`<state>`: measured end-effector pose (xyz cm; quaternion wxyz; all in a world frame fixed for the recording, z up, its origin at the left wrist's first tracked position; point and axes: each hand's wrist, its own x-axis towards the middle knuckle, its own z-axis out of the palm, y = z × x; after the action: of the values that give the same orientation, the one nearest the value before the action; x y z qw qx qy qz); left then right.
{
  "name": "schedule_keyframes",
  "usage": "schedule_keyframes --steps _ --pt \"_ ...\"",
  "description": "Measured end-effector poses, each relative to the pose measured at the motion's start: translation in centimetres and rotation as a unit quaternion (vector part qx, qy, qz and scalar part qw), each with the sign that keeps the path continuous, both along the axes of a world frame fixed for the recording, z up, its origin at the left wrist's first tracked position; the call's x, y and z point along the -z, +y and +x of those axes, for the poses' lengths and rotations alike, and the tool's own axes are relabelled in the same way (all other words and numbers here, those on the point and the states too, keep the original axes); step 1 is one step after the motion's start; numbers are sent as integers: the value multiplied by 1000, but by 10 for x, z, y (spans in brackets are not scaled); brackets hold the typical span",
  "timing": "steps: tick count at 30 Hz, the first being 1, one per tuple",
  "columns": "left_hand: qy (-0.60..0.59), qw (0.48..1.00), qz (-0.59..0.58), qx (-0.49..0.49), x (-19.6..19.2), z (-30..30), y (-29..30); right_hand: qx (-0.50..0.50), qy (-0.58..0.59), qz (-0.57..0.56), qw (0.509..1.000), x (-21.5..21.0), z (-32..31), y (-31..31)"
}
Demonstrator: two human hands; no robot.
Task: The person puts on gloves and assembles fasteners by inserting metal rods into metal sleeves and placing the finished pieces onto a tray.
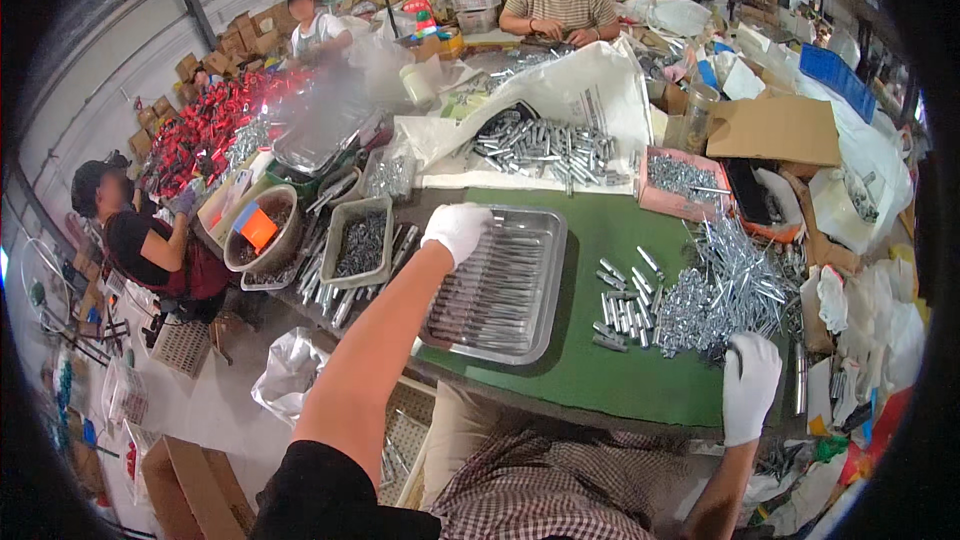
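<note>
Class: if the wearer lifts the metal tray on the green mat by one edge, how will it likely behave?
The metal tray looks rigid, so it probably won't flex. Lifted where the left hand grips its corner, the rows of metal rods would likely slide or roll downhill.

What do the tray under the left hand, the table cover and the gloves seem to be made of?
Tray: probably steel or aluminium, grey and shiny with bright reflections.
Table cover: likely felt or a soft mat, flat matte green without gloss.
Gloves on left hand and right hand: seemingly white knitted cloth, matte.

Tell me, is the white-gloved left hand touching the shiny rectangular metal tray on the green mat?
Touching. The head view shows the white-gloved left hand resting on the far left corner of the metal tray, its fingers overlapping the rim.
</note>
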<state>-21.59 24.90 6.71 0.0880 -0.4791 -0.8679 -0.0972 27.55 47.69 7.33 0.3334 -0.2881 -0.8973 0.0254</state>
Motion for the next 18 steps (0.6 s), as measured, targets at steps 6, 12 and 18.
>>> schedule_keyframes --steps 6,12,18 --pt "17 997 -70 -17 -19 19 -7 -20 20 -17 999 -14 -12 -37" --pt "28 997 -73 -27 -16 37 3 -109 77 -12 991 -18 -37 -83" --pt "-47 994 -47 -83 -13 41 0 -220 50 6 974 -53 -47 -120"
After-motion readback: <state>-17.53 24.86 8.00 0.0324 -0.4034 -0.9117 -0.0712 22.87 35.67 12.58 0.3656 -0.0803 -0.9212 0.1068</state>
